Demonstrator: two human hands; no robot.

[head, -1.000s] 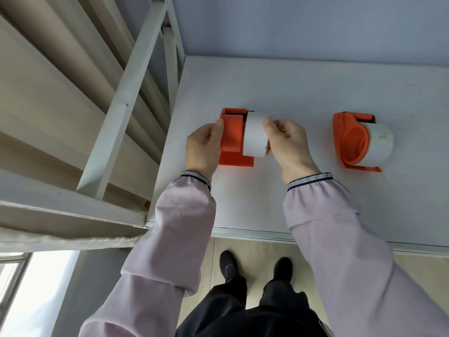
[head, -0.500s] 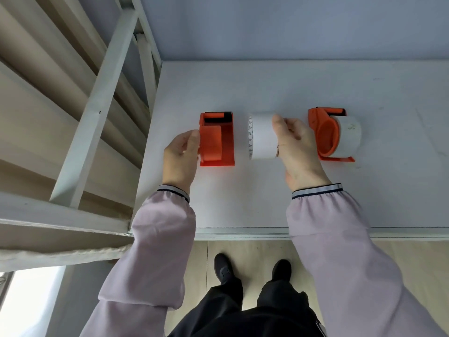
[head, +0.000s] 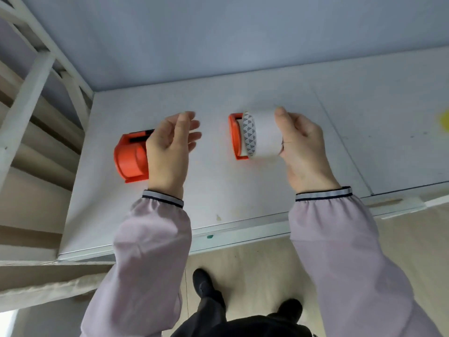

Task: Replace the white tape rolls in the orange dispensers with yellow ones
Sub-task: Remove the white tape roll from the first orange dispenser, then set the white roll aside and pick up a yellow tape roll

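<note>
An empty orange dispenser lies on the white table at the left. My left hand hovers just right of it, fingers apart and holding nothing. My right hand grips a white tape roll by its outer face, lifted above the table. The roll's printed inner rim faces left. Behind it stands the second orange dispenser, mostly hidden by the held roll; only a sliver of its own white roll shows. A blurred yellow object sits at the far right edge.
A white metal bed frame with wooden slats rises along the table's left side. A blue-grey wall backs the table. The table's front edge runs above my shoes on the beige floor.
My right hand has carried the white roll rightward, now in front of the second dispenser. My left hand has let go of the empty dispenser and lifted. The camera has swung to the right.
</note>
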